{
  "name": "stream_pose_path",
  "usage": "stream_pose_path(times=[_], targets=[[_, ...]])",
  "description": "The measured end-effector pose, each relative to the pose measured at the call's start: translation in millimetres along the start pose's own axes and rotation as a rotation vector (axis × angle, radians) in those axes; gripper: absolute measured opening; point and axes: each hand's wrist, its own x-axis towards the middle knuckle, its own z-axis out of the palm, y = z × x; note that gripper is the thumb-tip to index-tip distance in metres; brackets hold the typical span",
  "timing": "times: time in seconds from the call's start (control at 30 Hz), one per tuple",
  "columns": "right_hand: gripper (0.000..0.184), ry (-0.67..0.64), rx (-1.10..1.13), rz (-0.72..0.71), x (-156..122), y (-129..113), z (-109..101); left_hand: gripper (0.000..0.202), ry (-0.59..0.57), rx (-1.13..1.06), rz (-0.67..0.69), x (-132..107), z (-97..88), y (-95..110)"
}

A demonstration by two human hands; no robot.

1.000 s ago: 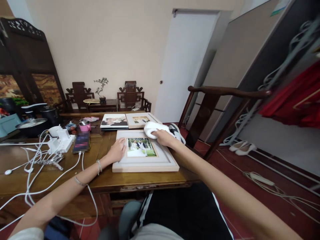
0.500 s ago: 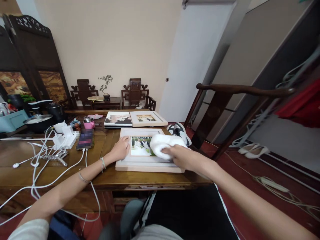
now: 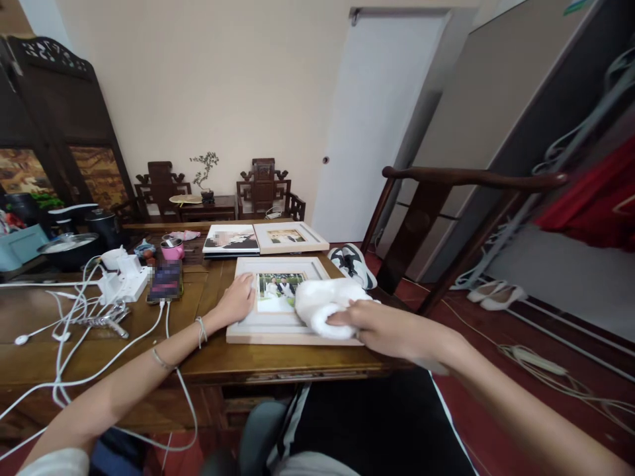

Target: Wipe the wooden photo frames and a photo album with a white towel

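Note:
A picture frame [image 3: 292, 338] with a pale border and light wooden edge lies flat on the wooden table. Inside it is a photo [image 3: 278, 291] of two people outdoors. My left hand [image 3: 237, 301] grips the frame's left side, fingers over its border. Bunched in my right hand [image 3: 384, 325] is a white cloth [image 3: 331, 297], lying over the right part of the frame. It hides the photo's right edge and much of the border there.
Behind lie a second frame [image 3: 307, 233] and a flat album [image 3: 231, 238]. Left are a phone [image 3: 165, 281], power strip [image 3: 126, 281], tangled white cables and a pink cup [image 3: 172, 248]. Sneakers [image 3: 353, 264] and a wooden chair [image 3: 417, 225] are at the right.
The white cloth and my right hand have moved down, toward the frame's near edge. My left hand stays at the left side. The whole view has shifted slightly.

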Motion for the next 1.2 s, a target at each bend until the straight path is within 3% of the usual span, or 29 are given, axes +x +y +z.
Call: stream_pose_path(times=[0.1,0.27,0.37,0.47,0.6,0.7,0.8,0.9,1.0,1.07,1.2], targets=[[0.057,0.029,-0.044,-0.013,7,-22,0,0.04,0.018,-0.016,-0.018,-1,1.4,1],[0.053,0.122,-0.113,-0.229,60,-64,9,0.04,0.026,-0.093,0.002,0,-1.8,-2],[0.053,0.2,-0.111,-0.234,65,-73,15,0.041,-0.003,-0.113,0.048,1,-6.3,-3],[0.056,0.169,-0.047,-0.121,45,-53,19,0.042,-0.028,-0.066,0.021,1,-7.3,-3],[0.057,0.093,0.079,0.031,22,9,18,0.042,-0.033,-0.053,0.007,0,-3.0,-2],[0.053,0.185,0.095,0.098,38,53,11,0.042,-0.014,-0.04,-0.009,0,-0.6,-1],[0.045,0.299,0.031,0.182,80,71,3,0.042,-0.019,-0.014,-0.023,0,-1.3,0],[0.046,0.337,-0.066,0.261,122,60,2,0.041,-0.003,-0.005,-0.023,1,-2.5,0],[0.053,0.301,-0.148,0.171,132,31,11,0.041,0.024,-0.021,-0.019,2,-1.9,-2],[0.057,0.222,-0.141,0.048,114,10,15,0.041,0.026,-0.034,-0.009,2,-0.6,-2],[0.054,0.021,-0.001,-0.112,50,-18,7,0.04,0.021,-0.041,-0.019,2,1.8,-3]])
